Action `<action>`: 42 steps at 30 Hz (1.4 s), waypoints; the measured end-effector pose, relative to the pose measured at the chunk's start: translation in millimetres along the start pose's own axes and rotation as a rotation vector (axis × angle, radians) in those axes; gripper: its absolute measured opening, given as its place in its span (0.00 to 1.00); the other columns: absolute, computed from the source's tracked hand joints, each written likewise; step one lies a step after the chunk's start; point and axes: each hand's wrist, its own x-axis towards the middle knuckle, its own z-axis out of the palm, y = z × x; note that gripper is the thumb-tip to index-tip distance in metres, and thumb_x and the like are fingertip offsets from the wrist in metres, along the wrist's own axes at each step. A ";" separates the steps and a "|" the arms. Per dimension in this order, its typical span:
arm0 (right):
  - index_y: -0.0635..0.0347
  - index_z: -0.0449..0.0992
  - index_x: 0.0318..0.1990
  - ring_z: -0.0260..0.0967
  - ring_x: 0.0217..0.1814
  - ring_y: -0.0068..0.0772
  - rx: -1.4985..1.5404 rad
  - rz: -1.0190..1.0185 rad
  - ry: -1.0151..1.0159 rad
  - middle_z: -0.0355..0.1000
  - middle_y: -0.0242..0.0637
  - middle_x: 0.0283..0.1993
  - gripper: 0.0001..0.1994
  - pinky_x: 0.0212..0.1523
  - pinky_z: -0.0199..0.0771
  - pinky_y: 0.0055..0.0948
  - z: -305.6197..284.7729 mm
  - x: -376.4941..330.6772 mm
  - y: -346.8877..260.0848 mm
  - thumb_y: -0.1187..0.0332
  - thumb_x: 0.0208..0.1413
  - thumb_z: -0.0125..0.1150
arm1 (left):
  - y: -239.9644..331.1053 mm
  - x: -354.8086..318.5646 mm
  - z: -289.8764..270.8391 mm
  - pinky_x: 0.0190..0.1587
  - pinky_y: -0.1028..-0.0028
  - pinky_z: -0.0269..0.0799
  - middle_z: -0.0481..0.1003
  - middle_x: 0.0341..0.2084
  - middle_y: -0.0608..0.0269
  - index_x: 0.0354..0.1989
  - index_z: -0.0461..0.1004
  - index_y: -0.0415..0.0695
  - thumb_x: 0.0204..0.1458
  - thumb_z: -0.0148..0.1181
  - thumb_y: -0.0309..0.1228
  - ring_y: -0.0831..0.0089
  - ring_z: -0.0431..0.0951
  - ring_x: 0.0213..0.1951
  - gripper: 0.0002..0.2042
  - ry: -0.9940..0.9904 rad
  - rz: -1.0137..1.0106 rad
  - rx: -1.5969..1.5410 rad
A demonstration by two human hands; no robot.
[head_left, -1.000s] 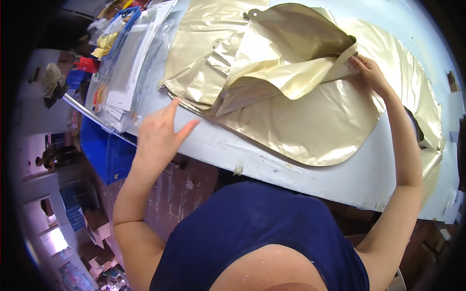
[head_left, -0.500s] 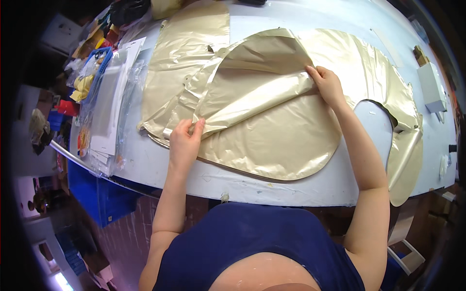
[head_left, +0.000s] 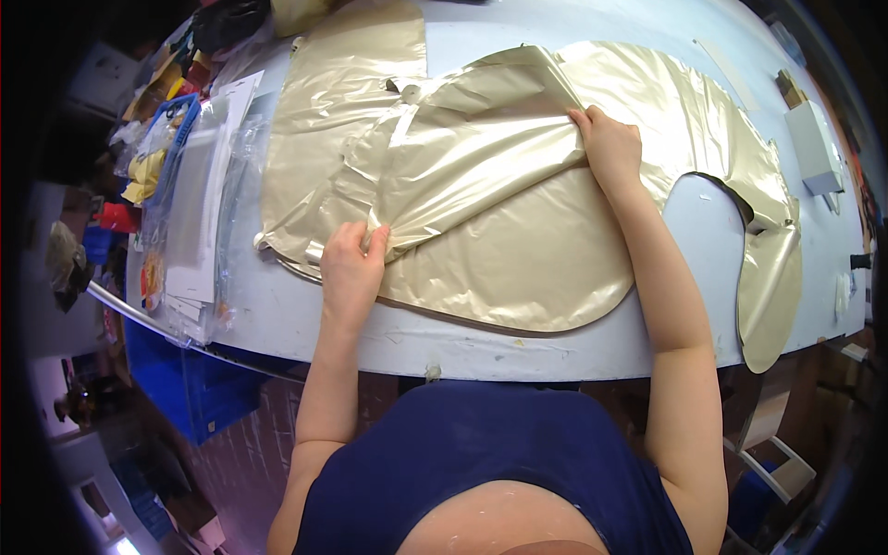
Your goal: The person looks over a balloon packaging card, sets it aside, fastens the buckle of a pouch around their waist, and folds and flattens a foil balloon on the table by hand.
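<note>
- The gold sheet (head_left: 518,259) lay flat on the pale table (head_left: 305,324), spread from the person's left far over to the right, where a curved strip of it hung past the table's edge.
- A folded-over flap (head_left: 462,157) of the same foil lay on top of the sheet, its long axis running from lower left to upper right, between the two hands.
- The left hand (head_left: 351,268) sat at the flap's near-left corner, fingers closed together on the foil edge, thumb on top; it looked like a pinch on the flap, though the underside of the grip was hidden.
- The right hand (head_left: 609,146) rested at the flap's far-right edge, fingers curled down and pressed on the foil; whether they clamped the edge or only held it down could not be told.
- Each hand was thus at one end of the flap, and the flap's body lay away from the person, beyond the line joining them.
- The left hand was nearer the body and the table's front edge; the right reached further out.
- Clear bags (head_left: 199,203) with white sheets lay well to the left of the foil, and a small white box (head_left: 814,148) stood at the far right.
</note>
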 end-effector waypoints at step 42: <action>0.40 0.57 0.69 0.36 0.77 0.53 -0.011 -0.307 -0.287 0.46 0.39 0.75 0.28 0.72 0.32 0.59 -9.5 -51.1 -40.9 0.43 0.64 0.36 | -2.9 20.6 -9.0 0.29 0.57 0.61 0.66 0.17 0.42 0.22 0.64 0.33 0.57 0.57 0.42 0.48 0.64 0.22 0.22 -0.130 -0.092 0.007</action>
